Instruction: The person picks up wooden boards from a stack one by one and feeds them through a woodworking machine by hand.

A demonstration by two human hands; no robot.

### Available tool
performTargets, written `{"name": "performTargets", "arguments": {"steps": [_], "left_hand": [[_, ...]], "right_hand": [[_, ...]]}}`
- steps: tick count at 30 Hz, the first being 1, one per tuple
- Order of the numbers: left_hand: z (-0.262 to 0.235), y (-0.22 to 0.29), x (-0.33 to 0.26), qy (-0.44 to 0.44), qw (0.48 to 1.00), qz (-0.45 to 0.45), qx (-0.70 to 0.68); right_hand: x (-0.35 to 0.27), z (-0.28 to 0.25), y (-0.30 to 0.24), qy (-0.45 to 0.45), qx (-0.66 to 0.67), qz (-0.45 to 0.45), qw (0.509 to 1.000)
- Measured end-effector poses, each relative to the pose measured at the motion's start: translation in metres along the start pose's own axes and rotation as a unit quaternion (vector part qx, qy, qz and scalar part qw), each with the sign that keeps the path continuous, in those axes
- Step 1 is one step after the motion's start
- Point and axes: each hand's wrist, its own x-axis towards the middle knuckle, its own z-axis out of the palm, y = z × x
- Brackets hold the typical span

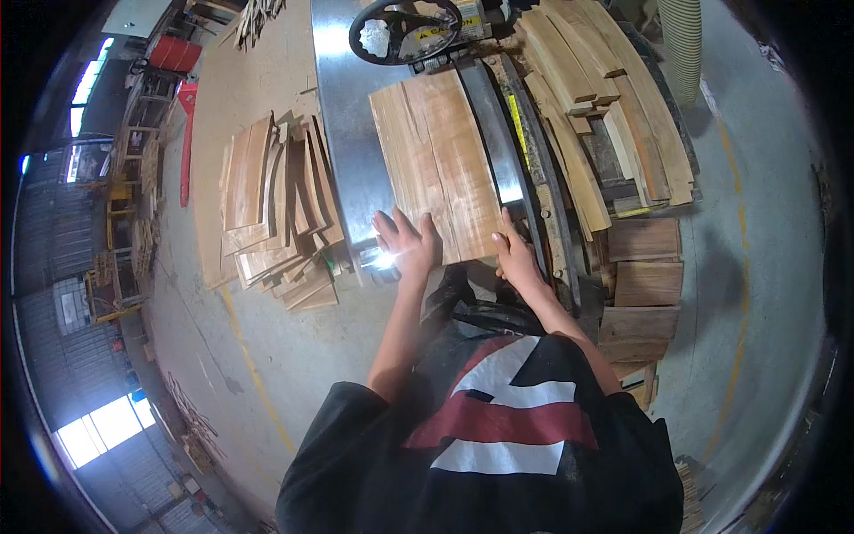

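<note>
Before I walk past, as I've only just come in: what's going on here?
A person is handling a wide board on a metal table. The left hand, fingers spread, is at the board's near left corner; the right hand is at its near right corner. More boards lie piled to the left, and long strips lie to the right.

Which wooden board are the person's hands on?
The wide, light-brown rectangular wooden board on the shiny grey metal table; the other boards, piled to either side, are untouched.
</note>
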Motion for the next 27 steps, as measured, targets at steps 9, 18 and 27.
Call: {"name": "performTargets", "arguments": {"steps": [9, 18, 27], "left_hand": [[0.01, 0.016, 0.051, 0.004, 1.0, -0.017, 0.002], [0.023, 0.026, 0.111, 0.002, 1.0, -0.024, 0.007], [0.045, 0.046, 0.203, 0.017, 0.999, -0.032, -0.013]], "right_hand": [[0.028, 0.011, -0.026, 0.067, 0.09, 0.009, 0.994], [0.081, 0.005, -0.066, 0.048, 0.192, 0.028, 0.98], [0.154, 0.006, -0.112, 0.114, 0.224, -0.001, 0.968]]}}
